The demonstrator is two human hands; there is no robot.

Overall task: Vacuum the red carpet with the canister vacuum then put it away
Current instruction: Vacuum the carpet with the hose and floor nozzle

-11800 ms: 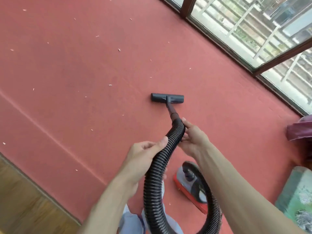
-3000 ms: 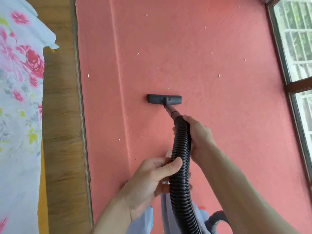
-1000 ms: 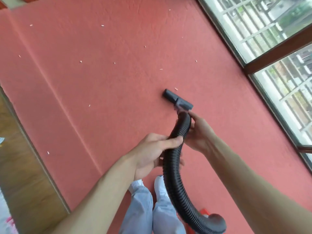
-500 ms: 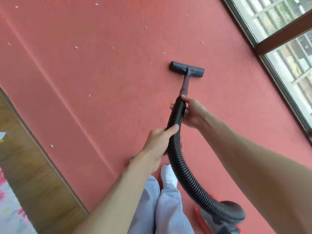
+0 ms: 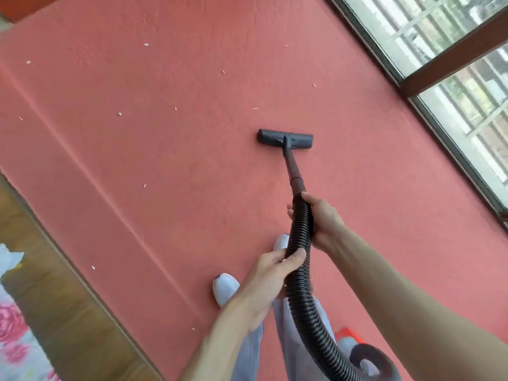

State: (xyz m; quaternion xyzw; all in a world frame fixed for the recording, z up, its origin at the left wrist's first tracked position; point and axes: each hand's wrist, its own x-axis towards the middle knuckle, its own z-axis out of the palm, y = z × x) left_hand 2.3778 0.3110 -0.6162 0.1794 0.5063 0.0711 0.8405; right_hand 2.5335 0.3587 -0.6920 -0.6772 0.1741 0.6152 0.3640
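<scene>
Red carpet (image 5: 192, 188), speckled with scraps, bordered by window (image 5: 453, 64).

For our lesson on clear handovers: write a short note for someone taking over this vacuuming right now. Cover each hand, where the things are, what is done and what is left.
Left hand grips the hose lower down; right hand grips it at the top, just below the tube.
The nozzle lies flat on the red carpet, ahead of the feet; the vacuum sits behind, at the lower right.
Done: the patch between nozzle and feet looks clean.
Left: white scraps lie ahead of the nozzle and to its left; then put the vacuum away.
</scene>
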